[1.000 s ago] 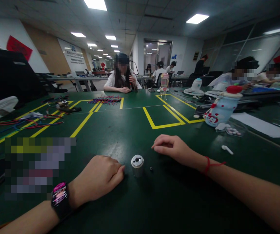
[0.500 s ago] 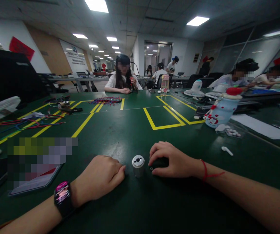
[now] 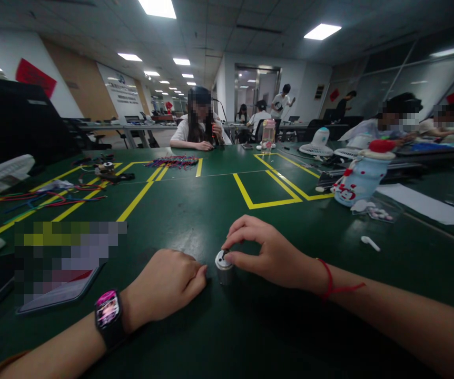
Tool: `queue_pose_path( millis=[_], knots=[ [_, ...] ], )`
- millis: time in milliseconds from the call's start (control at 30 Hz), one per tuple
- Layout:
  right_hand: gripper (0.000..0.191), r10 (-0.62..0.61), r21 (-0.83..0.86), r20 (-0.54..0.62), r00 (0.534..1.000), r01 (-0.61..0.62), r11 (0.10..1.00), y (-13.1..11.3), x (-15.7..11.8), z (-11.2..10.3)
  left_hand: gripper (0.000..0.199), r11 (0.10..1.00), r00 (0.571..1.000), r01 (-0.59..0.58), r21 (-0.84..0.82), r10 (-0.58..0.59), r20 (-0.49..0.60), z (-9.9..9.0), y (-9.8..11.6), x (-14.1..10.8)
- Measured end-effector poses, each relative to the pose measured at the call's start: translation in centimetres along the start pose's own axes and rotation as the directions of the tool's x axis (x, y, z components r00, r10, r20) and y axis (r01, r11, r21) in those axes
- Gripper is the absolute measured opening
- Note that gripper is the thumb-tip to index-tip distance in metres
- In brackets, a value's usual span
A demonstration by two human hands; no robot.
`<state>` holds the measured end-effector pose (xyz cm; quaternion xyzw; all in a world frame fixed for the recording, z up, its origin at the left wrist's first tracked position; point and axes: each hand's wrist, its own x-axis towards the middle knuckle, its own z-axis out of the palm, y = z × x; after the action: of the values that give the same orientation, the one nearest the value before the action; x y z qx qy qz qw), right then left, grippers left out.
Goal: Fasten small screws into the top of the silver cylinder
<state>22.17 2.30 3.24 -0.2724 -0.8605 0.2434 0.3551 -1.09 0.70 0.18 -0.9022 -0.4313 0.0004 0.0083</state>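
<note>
A short silver metal cylinder [image 3: 224, 276] stands upright on the green table, with dark holes in its top face. My right hand [image 3: 264, 252] reaches over it from the right. Thumb and forefinger pinch together at the cylinder's top, around a tiny dark piece too small to name. Beside the cylinder on the left, my left hand [image 3: 167, 284] rests on the table with its fingers curled in. Whatever those fingers may hold is hidden, and the thumb side lies close to the cylinder without visibly touching it.
Left of me lie a flat plastic-covered sheet [image 3: 59, 295] and loose coloured wires [image 3: 61, 199]. At right are a white earbud [image 3: 369, 243], a blue bottle [image 3: 363, 179] and white paper [image 3: 428, 202]. Yellow tape [image 3: 276, 203] marks the table. A person [image 3: 199, 126] sits opposite.
My right hand has moved left from beside the cylinder onto its top, bringing the small pinched piece there. My left hand has shifted slightly right, still closed.
</note>
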Motion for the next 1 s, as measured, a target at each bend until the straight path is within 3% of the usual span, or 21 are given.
queue_pose_path(
  millis=[267,433,533,600,667,767,900,1000],
  knots=[
    [0.017,0.024,0.026,-0.003,1.0,-0.024,0.999,-0.2,-0.1,-1.0,0.049,1.0,1.0,-0.002,-0.007,0.002,0.015,0.0,0.0,0.0],
    [0.019,0.238,0.122,-0.158,0.958,-0.22,0.968,2.6,-0.3,-2.1,0.05,1.0,1.0,0.012,0.008,-0.012,0.021,0.1,-0.1,-0.1],
    [0.019,0.333,0.141,-0.164,0.929,-0.311,0.94,3.8,-0.7,-2.4,0.05,1.0,1.0,0.006,0.01,-0.006,0.024,0.1,-0.1,-0.1],
    [0.017,0.246,0.079,-0.145,0.958,-0.237,0.968,3.4,-1.0,-2.3,0.05,1.0,1.0,0.005,0.009,-0.005,0.027,0.1,-0.2,-0.1],
    [0.018,0.074,-0.008,-0.115,0.991,-0.075,0.997,2.3,-1.3,-1.9,0.049,1.0,1.0,0.001,0.006,-0.001,0.028,0.1,-0.1,-0.1],
    [0.024,-0.102,-0.131,-0.041,0.994,0.096,0.987,0.4,-1.6,-1.3,0.048,1.0,1.0,-0.018,0.0,0.018,0.022,0.1,-0.1,-0.1],
    [0.028,-0.111,-0.232,0.06,0.992,0.122,0.965,-1.1,-1.7,-1.0,0.047,1.0,1.0,-0.028,0.001,0.028,-0.007,0.0,0.0,-0.2],
    [0.028,-0.096,-0.211,0.05,0.994,0.105,0.972,-1.3,-1.6,-1.2,0.047,0.999,0.999,-0.039,-0.012,0.039,-0.014,0.0,-0.1,-0.2]
  ],
)
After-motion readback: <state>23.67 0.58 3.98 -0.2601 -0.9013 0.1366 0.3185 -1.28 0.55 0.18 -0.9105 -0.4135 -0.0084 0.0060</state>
